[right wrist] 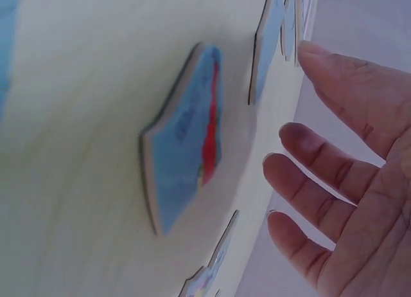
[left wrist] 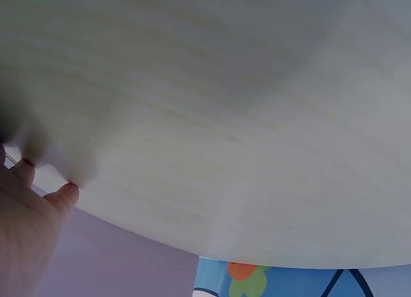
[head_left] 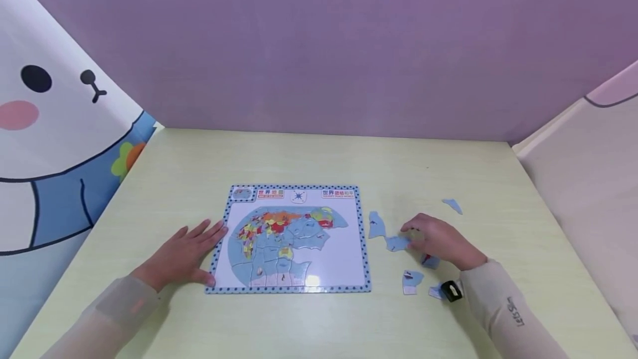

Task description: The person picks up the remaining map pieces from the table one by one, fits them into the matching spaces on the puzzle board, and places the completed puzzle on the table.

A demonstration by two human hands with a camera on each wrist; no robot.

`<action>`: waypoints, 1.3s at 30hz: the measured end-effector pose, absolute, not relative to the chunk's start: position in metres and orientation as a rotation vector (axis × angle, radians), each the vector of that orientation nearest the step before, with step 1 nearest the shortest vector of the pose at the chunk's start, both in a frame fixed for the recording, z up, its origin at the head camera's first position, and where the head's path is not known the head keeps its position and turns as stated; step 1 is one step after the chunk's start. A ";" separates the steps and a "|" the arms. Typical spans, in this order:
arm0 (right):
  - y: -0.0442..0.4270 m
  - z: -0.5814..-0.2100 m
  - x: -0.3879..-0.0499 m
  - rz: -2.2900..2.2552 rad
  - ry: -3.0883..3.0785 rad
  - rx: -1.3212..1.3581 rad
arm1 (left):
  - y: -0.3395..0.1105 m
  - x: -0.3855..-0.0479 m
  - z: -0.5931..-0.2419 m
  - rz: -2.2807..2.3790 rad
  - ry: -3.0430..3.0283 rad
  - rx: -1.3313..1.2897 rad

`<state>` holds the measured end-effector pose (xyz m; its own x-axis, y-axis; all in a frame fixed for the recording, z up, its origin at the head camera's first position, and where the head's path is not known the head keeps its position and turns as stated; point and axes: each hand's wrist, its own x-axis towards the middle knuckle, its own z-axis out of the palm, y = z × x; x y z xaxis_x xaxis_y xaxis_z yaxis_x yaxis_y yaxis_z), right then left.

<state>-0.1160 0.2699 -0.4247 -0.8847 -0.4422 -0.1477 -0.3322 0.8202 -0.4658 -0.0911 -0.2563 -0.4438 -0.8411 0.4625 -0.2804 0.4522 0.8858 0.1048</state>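
Note:
A world map puzzle board (head_left: 339,242) with a dotted blue border lies flat, its map part-filled and the right side bare white. Spread fingers of my left hand (head_left: 186,254) rest on the board's left edge; the left wrist view shows only part of that hand (left wrist: 32,226). To the right of the board, my right hand (head_left: 441,241) hovers with bent fingers over loose pieces, its thumb close to a blue piece (head_left: 397,244). In the right wrist view the hand (right wrist: 359,175) holds nothing visible, beside a blue piece with red (right wrist: 183,143).
Other loose pieces lie around the right hand: one (head_left: 376,225) beside the board, one (head_left: 452,205) farther back, one (head_left: 412,281) nearer the front and one (head_left: 436,291) by the black wrist device (head_left: 452,291). A purple panel (head_left: 329,49) stands behind the table.

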 end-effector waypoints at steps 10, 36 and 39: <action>0.262 -0.425 -0.118 -0.578 2.767 -0.654 | -0.254 -0.090 -0.441 0.048 2.756 0.677; 0.254 -0.429 -0.125 -0.558 2.689 -0.480 | -0.256 -0.091 -0.443 0.034 2.759 0.676; 0.253 -0.429 -0.126 -0.531 2.678 -0.468 | -0.255 -0.092 -0.443 0.036 2.755 0.672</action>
<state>-0.1259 0.2533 -0.4287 -0.8768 -0.3850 -0.2881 -0.2459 0.8739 -0.4194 -0.0915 -0.2554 -0.4433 -0.8439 0.4534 -0.2869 0.4458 0.8900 0.0953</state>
